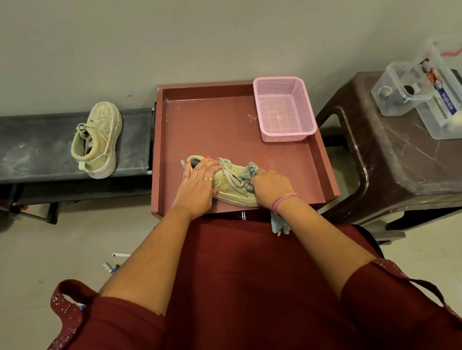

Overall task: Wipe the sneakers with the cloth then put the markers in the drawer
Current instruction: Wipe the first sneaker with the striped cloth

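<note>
One beige sneaker (pixel 232 184) lies on its side in the reddish tray (pixel 217 124), left hand (pixel 199 183) pressing flat on it with fingers spread, right hand (pixel 271 187) bunching the grey cloth (pixel 249 172) against its toe. Second sneaker (pixel 98 138) sits on the dark bench (pixel 35 144) to the left, markers (pixel 113 265) on the floor. Box label (pixel 443 99) on the stool is too blurry to read.

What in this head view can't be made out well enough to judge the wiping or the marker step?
- Toe of the beige lace-up sneaker in the red tray: covered by the right hand and grey-blue cloth.
- Its heel opening: under the left hand.
- Small pen-like items on the floor: too small, partly behind the left forearm.
- Clear plastic boxes: labels blurred.
- No drawer visible.
</note>
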A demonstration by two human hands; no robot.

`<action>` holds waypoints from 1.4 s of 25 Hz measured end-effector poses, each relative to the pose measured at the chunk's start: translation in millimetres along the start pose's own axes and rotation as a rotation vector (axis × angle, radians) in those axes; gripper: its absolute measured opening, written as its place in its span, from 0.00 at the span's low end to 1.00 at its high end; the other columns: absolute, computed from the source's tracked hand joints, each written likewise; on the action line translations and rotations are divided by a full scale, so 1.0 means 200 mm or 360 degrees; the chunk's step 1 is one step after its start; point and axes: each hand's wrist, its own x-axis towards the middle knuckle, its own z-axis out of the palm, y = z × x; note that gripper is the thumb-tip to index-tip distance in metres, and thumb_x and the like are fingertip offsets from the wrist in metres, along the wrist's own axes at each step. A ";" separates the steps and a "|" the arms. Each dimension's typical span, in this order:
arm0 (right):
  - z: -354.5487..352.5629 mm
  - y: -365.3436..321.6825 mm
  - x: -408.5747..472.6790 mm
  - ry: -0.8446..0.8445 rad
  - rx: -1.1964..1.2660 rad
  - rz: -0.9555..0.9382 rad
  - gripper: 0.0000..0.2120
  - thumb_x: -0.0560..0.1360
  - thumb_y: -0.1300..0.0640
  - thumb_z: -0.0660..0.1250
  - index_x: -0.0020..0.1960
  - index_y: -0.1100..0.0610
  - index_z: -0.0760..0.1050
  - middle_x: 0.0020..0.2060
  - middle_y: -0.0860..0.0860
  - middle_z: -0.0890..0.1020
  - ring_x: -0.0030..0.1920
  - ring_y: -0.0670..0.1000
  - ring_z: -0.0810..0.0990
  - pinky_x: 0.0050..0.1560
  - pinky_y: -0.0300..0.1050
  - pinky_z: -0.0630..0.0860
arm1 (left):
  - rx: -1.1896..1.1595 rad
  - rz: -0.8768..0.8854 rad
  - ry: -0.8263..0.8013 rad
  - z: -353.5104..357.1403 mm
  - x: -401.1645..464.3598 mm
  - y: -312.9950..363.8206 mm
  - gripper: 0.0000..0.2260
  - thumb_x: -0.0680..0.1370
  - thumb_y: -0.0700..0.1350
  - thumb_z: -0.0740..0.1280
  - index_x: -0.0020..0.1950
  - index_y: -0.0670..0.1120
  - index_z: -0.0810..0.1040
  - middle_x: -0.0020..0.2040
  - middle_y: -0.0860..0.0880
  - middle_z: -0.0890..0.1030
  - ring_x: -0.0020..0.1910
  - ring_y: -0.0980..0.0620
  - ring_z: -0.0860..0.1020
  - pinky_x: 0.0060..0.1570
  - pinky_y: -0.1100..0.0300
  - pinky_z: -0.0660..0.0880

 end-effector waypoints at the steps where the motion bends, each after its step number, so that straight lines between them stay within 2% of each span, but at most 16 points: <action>1: -0.02 0.00 -0.01 -0.0068 -0.0040 0.0030 0.12 0.77 0.63 0.59 0.58 0.61 0.75 0.58 0.56 0.75 0.59 0.58 0.74 0.51 0.52 0.75 | -0.0009 -0.0006 -0.0003 0.00 0.00 0.00 0.27 0.75 0.38 0.66 0.73 0.44 0.64 0.74 0.47 0.65 0.76 0.48 0.56 0.73 0.48 0.38; 3: -0.06 0.05 -0.06 -0.0171 -0.0050 0.0079 0.11 0.76 0.62 0.60 0.56 0.60 0.75 0.55 0.57 0.78 0.55 0.58 0.77 0.49 0.51 0.75 | -0.0017 -0.0016 -0.0004 0.00 0.00 -0.01 0.26 0.75 0.39 0.66 0.73 0.44 0.64 0.74 0.47 0.65 0.76 0.48 0.56 0.73 0.48 0.38; 4: -0.08 0.09 -0.07 -0.0140 0.0022 0.0127 0.10 0.77 0.60 0.60 0.55 0.60 0.76 0.54 0.57 0.78 0.54 0.59 0.78 0.48 0.50 0.75 | -0.0015 -0.0014 0.0000 0.00 0.00 -0.01 0.26 0.75 0.38 0.66 0.73 0.43 0.64 0.74 0.46 0.65 0.76 0.47 0.56 0.73 0.47 0.38; 8: -0.13 0.20 -0.02 0.0383 0.0543 0.0324 0.10 0.77 0.60 0.59 0.53 0.63 0.77 0.50 0.60 0.77 0.50 0.61 0.78 0.45 0.48 0.72 | -0.0005 -0.0020 0.0032 0.01 0.00 -0.01 0.26 0.74 0.38 0.67 0.71 0.43 0.66 0.72 0.45 0.67 0.76 0.46 0.58 0.73 0.44 0.42; 10: -0.05 0.12 0.03 0.0321 0.0680 0.0235 0.11 0.77 0.61 0.59 0.54 0.60 0.78 0.51 0.57 0.77 0.50 0.58 0.78 0.47 0.47 0.75 | -0.0006 -0.0026 0.0021 0.01 0.00 0.00 0.26 0.74 0.37 0.67 0.71 0.43 0.66 0.72 0.45 0.67 0.75 0.46 0.58 0.73 0.43 0.42; 12: 0.09 0.01 0.04 0.0202 0.0532 0.0138 0.13 0.77 0.63 0.59 0.57 0.58 0.78 0.55 0.55 0.76 0.54 0.57 0.76 0.50 0.48 0.75 | -0.0005 -0.0032 0.0011 0.01 0.00 0.00 0.26 0.74 0.37 0.66 0.71 0.43 0.66 0.72 0.46 0.66 0.76 0.46 0.58 0.73 0.42 0.42; 15: 0.18 -0.02 -0.03 0.0238 0.0393 0.0116 0.19 0.77 0.66 0.56 0.65 0.56 0.72 0.61 0.53 0.71 0.60 0.57 0.69 0.52 0.50 0.74 | 0.0011 -0.0033 0.0003 0.01 0.00 0.00 0.26 0.75 0.38 0.66 0.72 0.44 0.65 0.73 0.46 0.66 0.76 0.47 0.58 0.73 0.43 0.42; 18: 0.21 0.05 -0.11 0.0238 0.0386 0.0077 0.22 0.76 0.68 0.57 0.68 0.55 0.70 0.62 0.52 0.69 0.60 0.56 0.67 0.51 0.50 0.75 | 0.0005 -0.0033 -0.0004 0.01 0.01 0.00 0.26 0.74 0.38 0.67 0.72 0.44 0.65 0.73 0.46 0.66 0.76 0.47 0.58 0.73 0.43 0.42; 20: 0.24 0.11 -0.16 0.0276 0.0467 0.0060 0.22 0.75 0.69 0.58 0.66 0.55 0.72 0.61 0.53 0.70 0.57 0.57 0.68 0.54 0.50 0.74 | 0.0007 -0.0030 -0.0005 0.01 0.01 0.00 0.26 0.74 0.38 0.67 0.72 0.44 0.65 0.73 0.46 0.66 0.76 0.47 0.57 0.73 0.44 0.42; 23: 0.23 0.17 -0.19 0.0581 0.0702 0.0272 0.16 0.75 0.69 0.59 0.60 0.59 0.76 0.56 0.56 0.73 0.53 0.59 0.73 0.55 0.49 0.72 | 0.0021 -0.0023 0.0008 0.01 0.00 0.00 0.27 0.74 0.38 0.67 0.72 0.43 0.65 0.72 0.46 0.66 0.76 0.47 0.58 0.73 0.45 0.41; 25: 0.20 0.18 -0.13 0.0741 0.0765 0.0410 0.14 0.76 0.67 0.59 0.60 0.62 0.76 0.55 0.58 0.74 0.52 0.60 0.74 0.54 0.49 0.71 | 0.0024 -0.0026 0.0024 0.01 0.01 -0.01 0.27 0.73 0.37 0.68 0.71 0.43 0.66 0.72 0.45 0.67 0.75 0.46 0.59 0.73 0.45 0.41; 27: 0.21 0.12 -0.10 0.0642 0.0700 0.0401 0.17 0.76 0.66 0.60 0.64 0.60 0.74 0.57 0.57 0.72 0.53 0.59 0.73 0.54 0.48 0.71 | 0.0029 -0.0019 0.0026 0.02 0.01 -0.01 0.27 0.73 0.37 0.68 0.71 0.43 0.66 0.71 0.45 0.68 0.75 0.45 0.60 0.73 0.44 0.42; 29: 0.31 -0.02 -0.12 0.0523 0.0552 0.0331 0.22 0.73 0.65 0.65 0.67 0.59 0.72 0.58 0.56 0.71 0.55 0.58 0.72 0.58 0.48 0.70 | 0.0028 -0.0024 0.0034 0.02 0.01 0.00 0.27 0.72 0.37 0.69 0.71 0.42 0.66 0.71 0.44 0.68 0.75 0.45 0.60 0.73 0.43 0.43; 32: 0.43 -0.17 -0.18 0.0575 0.0866 0.0335 0.25 0.70 0.70 0.66 0.67 0.65 0.70 0.56 0.60 0.74 0.54 0.62 0.74 0.57 0.51 0.74 | 0.0013 -0.0054 0.0023 0.03 0.01 0.01 0.27 0.73 0.37 0.68 0.71 0.42 0.66 0.72 0.44 0.67 0.75 0.45 0.60 0.73 0.43 0.43; 35: 0.39 -0.13 -0.19 0.0560 0.1151 0.0298 0.21 0.75 0.70 0.60 0.67 0.64 0.71 0.55 0.58 0.74 0.55 0.59 0.75 0.59 0.44 0.71 | -0.0005 -0.0055 0.0011 0.02 0.01 0.01 0.27 0.73 0.37 0.68 0.71 0.42 0.65 0.72 0.44 0.66 0.75 0.46 0.58 0.74 0.44 0.42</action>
